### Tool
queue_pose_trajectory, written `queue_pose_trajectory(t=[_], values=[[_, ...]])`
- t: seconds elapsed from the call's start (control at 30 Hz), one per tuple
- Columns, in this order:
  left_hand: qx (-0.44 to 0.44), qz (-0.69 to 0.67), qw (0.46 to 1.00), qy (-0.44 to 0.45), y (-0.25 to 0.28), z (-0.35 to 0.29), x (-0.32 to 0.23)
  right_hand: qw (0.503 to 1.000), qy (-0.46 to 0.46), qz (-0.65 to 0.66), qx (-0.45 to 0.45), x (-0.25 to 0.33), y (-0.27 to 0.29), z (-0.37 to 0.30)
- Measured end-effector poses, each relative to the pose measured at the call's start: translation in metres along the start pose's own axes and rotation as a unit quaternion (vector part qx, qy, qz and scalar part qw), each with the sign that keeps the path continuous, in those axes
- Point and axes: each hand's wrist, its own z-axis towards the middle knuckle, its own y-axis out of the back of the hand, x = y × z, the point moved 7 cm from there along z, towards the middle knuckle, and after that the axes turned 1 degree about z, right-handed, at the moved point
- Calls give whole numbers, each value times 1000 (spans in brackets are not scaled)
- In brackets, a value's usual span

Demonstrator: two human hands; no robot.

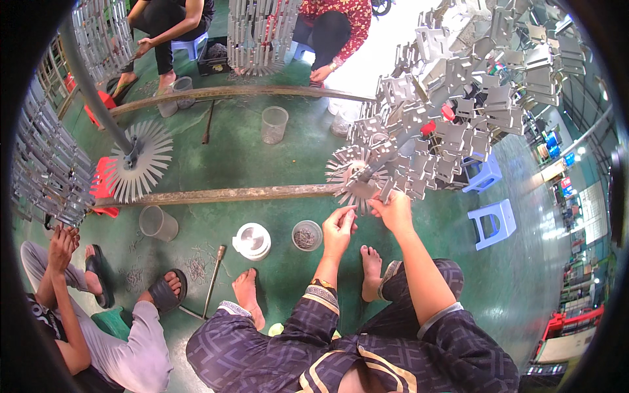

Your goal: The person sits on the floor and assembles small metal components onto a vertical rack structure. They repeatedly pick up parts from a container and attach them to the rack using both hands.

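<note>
My left hand [339, 230] is closed in a pinch just below a slotted metal disc [337, 171]. Close beside it, my right hand [394, 212] pinches at the disc's lower right edge, its fingertips by the fins. Whatever lies between the fingers of either hand is too small to make out. Above and to the right of the disc hangs a dense cluster of grey metal brackets [472, 98]. On the floor near my left hand stands a clear plastic cup [318, 237] with small metal pieces [304, 238] in it.
A white lidded tub [251, 242] stands left of the cup. A long metal bar [216, 196] crosses ahead. Another slotted disc [141, 164] hangs at left. A metal rod tool [214, 281] lies near a co-worker's sandal [168, 291]. Blue stools [493, 223] stand at right; other people work opposite.
</note>
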Motion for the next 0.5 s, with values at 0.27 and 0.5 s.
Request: queue_pose_trajectory(t=[0.27,0.5], values=[[49,140,988,-41,-14,9,-14,999,10,33,-7,-9,-7,3],[16,213,968,-130,-17,15,-13,997,2,77,-30,-12,-11,2]])
